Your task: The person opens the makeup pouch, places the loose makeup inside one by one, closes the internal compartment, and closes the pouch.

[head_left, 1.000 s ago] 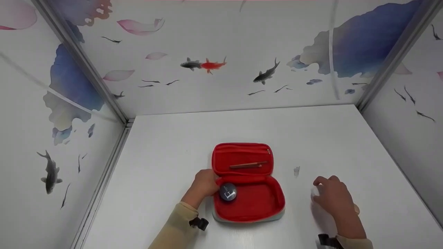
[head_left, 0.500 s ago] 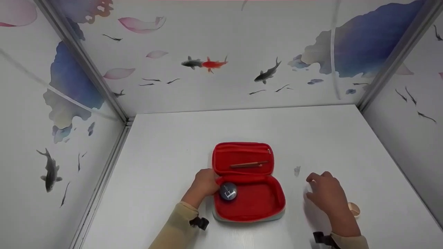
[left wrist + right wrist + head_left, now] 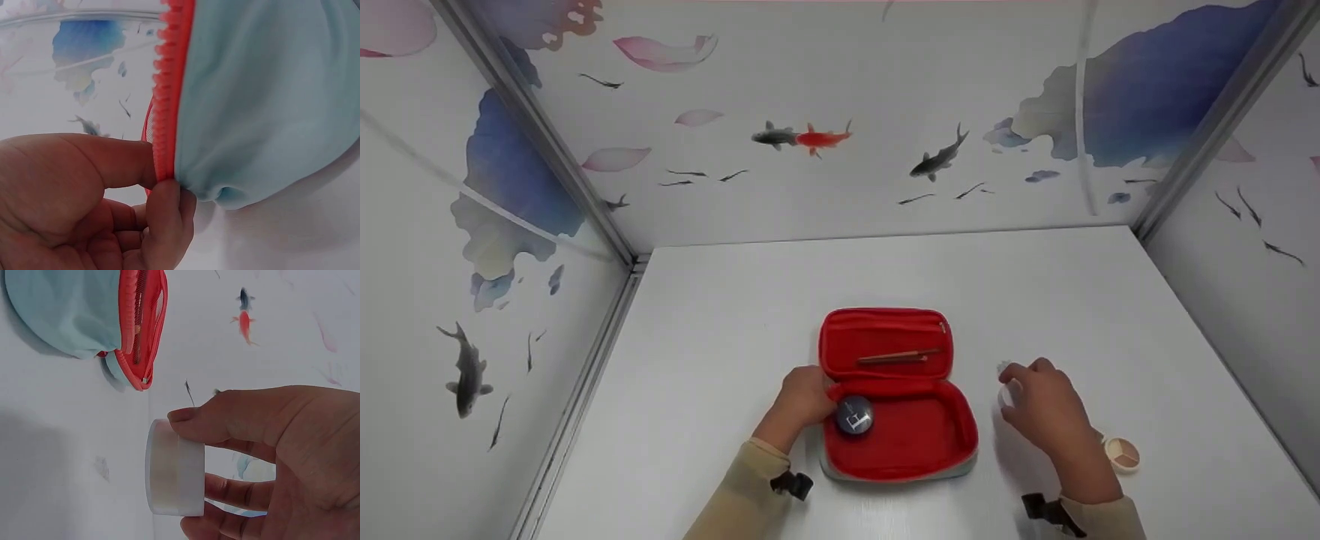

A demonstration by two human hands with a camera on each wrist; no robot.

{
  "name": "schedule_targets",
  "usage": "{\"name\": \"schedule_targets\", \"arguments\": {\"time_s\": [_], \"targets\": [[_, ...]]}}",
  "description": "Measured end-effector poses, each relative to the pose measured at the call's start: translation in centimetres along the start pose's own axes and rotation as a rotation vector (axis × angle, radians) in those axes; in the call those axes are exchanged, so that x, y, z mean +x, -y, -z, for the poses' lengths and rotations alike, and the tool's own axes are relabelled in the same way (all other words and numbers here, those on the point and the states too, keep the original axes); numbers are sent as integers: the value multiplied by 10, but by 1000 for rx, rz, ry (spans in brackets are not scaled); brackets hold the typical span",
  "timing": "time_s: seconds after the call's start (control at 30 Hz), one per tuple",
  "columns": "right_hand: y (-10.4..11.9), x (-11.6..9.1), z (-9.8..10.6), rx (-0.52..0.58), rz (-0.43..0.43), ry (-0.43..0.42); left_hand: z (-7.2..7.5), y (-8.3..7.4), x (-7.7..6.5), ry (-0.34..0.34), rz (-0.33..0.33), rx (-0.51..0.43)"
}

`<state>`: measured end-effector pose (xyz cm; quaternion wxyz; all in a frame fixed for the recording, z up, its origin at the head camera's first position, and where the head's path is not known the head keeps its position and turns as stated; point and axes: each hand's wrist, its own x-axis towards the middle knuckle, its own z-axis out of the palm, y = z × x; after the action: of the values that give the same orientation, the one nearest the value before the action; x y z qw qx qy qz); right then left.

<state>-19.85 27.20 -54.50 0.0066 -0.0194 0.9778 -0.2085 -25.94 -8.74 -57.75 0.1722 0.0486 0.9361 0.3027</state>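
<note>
An unzipped cosmetic bag, red inside and pale blue-green outside, lies spread on the white table. My left hand pinches its left edge by the fold; in the left wrist view, thumb and finger grip the end of the red zipper. A dark round compact with light lettering sits in the bag's near half. Right of the bag, my right hand holds a small round white jar by its sides, above the table. From the head view most of that jar is hidden behind the fingers.
Two thin brushes lie in the bag's lid half. A round makeup palette in beige tones rests on the table beside my right wrist. Printed white walls enclose the table at the back and both sides.
My right hand has moved left and slightly away from me with the jar, toward the bag, uncovering the palette behind the wrist. My left hand keeps its grip on the bag's edge.
</note>
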Motion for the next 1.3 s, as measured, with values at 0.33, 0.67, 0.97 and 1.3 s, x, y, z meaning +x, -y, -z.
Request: {"name": "schedule_targets", "arguments": {"time_s": [0.33,0.67,0.97,1.3], "targets": [[21,9,-2,5,1,22,-2,-1,-4,-17,-2,-1],[41,10,-10,10,31,8,-2,0,-4,8,-19,12],[64,17,-17,8,72,34,-4,1,-2,13,-4,-1],[89,32,-25,39,104,52,-2,1,-1,-6,-33,59]]}}
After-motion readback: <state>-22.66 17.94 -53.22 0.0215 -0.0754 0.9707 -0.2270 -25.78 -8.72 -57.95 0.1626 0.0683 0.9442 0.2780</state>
